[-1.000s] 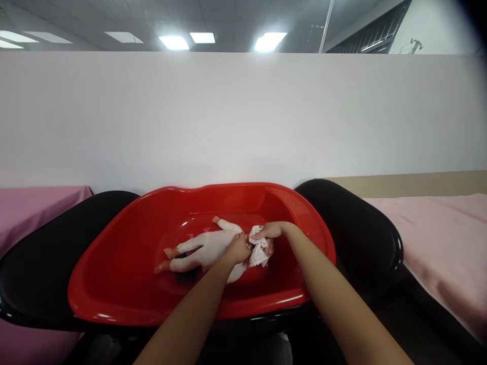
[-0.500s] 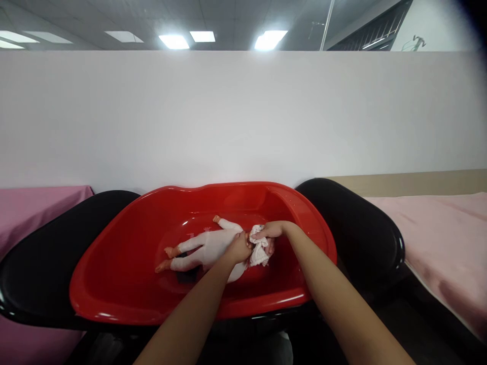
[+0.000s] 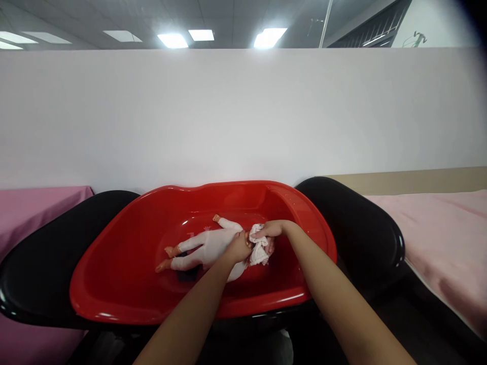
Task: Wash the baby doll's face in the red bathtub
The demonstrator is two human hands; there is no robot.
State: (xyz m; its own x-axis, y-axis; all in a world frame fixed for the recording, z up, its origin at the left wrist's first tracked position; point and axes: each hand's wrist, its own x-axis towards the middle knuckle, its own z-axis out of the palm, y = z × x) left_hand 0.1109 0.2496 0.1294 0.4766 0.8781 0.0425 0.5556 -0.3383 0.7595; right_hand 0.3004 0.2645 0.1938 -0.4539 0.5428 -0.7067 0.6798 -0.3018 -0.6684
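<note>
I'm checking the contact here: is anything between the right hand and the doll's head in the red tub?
Yes. A white cloth lies bunched between the right hand and the doll at its head end, inside the red tub. The left hand rests directly on the doll's body, nothing visible between.

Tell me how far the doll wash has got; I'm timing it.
Done: the doll lies in the red tub. In hand: left hand steadies it, right hand presses a white cloth at its head. Left: body and legs look untouched.
</note>
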